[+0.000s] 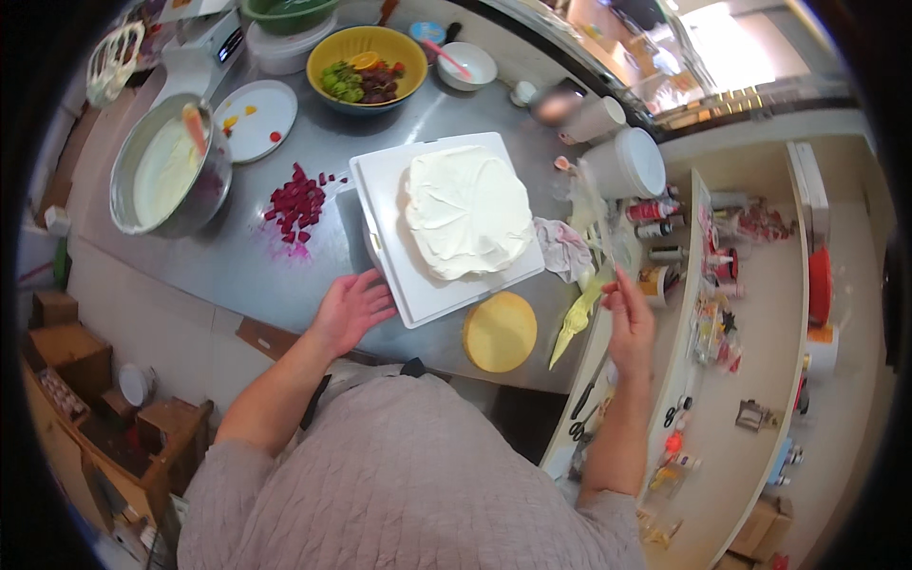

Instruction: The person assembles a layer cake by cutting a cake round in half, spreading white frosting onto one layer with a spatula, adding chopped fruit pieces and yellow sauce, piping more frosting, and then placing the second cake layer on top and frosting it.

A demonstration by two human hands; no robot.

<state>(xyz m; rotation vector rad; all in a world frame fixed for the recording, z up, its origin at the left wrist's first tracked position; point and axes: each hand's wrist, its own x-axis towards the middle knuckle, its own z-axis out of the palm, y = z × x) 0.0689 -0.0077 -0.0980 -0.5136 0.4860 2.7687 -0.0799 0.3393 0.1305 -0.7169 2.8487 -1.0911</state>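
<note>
A cake point(470, 211) coated in white cream, its top marked with uneven strokes, sits on a square white board point(423, 296). My left hand point(353, 312) is open beside the board's near left edge, fingers spread and nothing in them. Over on the right, my right hand point(629, 323) is closed around the end of a long, pale, cream-smeared spatula point(600, 214), whose blade points away from me and is hard to make out. A round yellow sponge layer point(500, 332) lies by the board's near corner. To its right is a piping bag point(576, 328) with yellow-green filling.
Diced dark-red fruit point(296, 202) lies left of the board. Farther left stands a metal bowl point(217, 180) of cream with a spatula in it. Behind are a white plate point(256, 95) and a yellow fruit bowl point(418, 59). A crumpled cloth point(564, 249) and a shelf unit point(760, 313) are at right.
</note>
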